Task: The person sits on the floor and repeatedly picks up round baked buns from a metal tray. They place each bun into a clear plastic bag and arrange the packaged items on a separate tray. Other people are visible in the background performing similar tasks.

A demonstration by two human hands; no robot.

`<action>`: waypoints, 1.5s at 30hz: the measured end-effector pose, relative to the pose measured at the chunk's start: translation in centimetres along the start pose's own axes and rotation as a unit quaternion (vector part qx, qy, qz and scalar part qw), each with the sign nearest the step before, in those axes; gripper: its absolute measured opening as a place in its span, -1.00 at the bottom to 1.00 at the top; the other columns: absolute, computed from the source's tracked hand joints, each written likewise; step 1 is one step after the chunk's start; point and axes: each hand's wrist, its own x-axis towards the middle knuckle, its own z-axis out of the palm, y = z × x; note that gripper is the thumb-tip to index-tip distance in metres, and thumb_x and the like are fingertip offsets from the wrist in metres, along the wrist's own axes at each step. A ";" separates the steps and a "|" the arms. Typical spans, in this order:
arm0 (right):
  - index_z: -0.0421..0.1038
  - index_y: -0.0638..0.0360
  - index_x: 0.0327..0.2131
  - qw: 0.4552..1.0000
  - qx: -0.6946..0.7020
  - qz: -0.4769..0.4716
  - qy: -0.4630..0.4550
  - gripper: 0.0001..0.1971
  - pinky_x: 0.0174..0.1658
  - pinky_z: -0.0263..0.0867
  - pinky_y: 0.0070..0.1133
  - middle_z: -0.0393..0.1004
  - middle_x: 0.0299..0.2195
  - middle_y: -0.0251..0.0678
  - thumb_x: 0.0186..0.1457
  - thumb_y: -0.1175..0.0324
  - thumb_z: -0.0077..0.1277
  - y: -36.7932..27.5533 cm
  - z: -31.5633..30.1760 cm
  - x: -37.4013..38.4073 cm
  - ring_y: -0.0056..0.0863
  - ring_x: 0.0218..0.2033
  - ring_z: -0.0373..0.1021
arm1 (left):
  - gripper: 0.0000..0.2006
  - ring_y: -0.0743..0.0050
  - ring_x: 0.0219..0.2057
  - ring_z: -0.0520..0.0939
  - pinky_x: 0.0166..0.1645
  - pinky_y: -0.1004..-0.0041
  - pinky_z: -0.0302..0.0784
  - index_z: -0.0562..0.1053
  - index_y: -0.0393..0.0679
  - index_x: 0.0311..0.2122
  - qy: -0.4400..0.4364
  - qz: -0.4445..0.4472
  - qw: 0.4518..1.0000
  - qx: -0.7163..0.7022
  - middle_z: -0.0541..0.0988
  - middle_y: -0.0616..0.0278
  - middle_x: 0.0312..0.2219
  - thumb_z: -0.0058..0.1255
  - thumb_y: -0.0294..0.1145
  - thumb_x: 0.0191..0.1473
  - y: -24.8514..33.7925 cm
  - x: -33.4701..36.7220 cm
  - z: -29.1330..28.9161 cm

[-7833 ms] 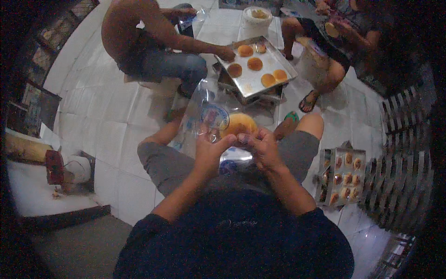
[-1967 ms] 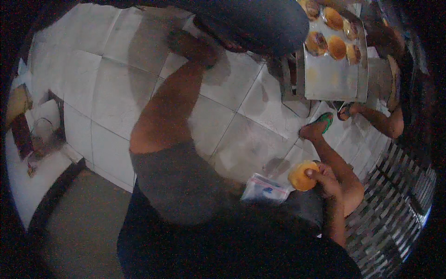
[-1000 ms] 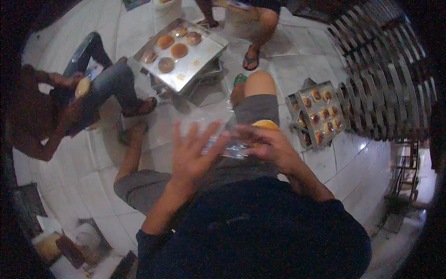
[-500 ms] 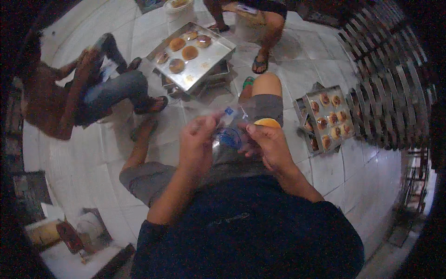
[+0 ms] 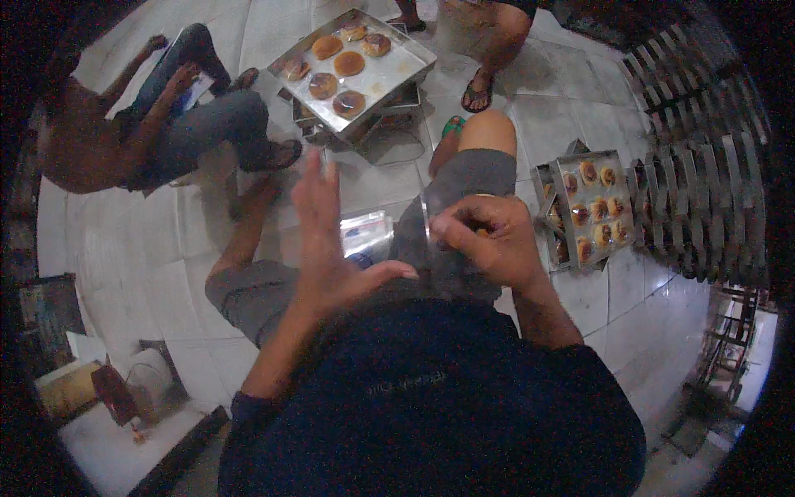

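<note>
My left hand [image 5: 327,240] is raised over my lap, fingers stretched upward and thumb spread, with nothing in its grasp. Beside it, a shiny clear plastic wrapper [image 5: 366,234] lies low between my hands, with a bit of blue near it. My right hand [image 5: 490,240] is curled above my right thigh, its thumb bent toward the fingers. A little of a golden bun [image 5: 480,233] shows between those fingers; the rest is hidden by the hand. A faint clear edge, perhaps plastic, stands just left of the right hand.
Ahead, a metal tray [image 5: 396,76] with several buns tops a stack of trays. More filled buns lie on a tray [image 5: 598,211] at right, before stacked metal racks [image 5: 687,199]. A seated person [image 5: 124,124] is at left, another person's leg [image 5: 497,58] ahead. A white bucket [image 5: 151,374] stands lower left.
My left hand has opened and moved away from the right. The blue-printed clear bag no longer spans both hands. One more bun lies at the far tray's near corner. The view has shifted slightly.
</note>
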 end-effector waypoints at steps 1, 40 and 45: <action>0.55 0.31 -0.42 0.996 0.059 0.014 -0.066 -0.84 -0.41 0.36 -0.66 0.56 -0.54 -0.33 0.09 0.38 0.17 -1.0 -0.4 0.9 -0.66 -0.49 0.46 | 0.22 0.03 0.20 0.33 0.29 0.16 0.14 0.00 -0.24 0.30 -0.065 -0.040 0.993 -0.086 0.36 -0.10 0.15 0.43 0.18 -0.36 -0.1 1.0 -0.1; 0.20 0.30 0.13 0.830 0.463 0.274 -0.145 -0.32 0.13 0.34 -0.33 0.43 -0.03 -0.19 -0.01 0.21 0.23 3.9 6.6 -1.0 -0.30 0.06 0.38 | -0.82 0.67 -0.69 0.25 -0.62 0.60 0.11 0.39 0.02 -0.33 0.253 -0.461 0.700 -0.482 0.33 0.49 -0.64 -0.06 -0.16 0.27 -12.7 -3.3 -2.6; 0.22 0.31 0.11 0.839 0.455 0.264 -0.139 -0.39 0.09 0.35 -0.42 0.44 -0.05 -0.20 0.05 0.23 0.19 3.2 7.7 -1.5 -0.33 0.04 0.39 | -0.79 0.70 -0.78 0.13 -0.71 0.60 0.02 0.33 0.07 -0.40 0.258 -0.476 0.568 -0.620 0.19 0.54 -0.73 -0.10 -0.14 0.28 -13.4 -4.7 -3.1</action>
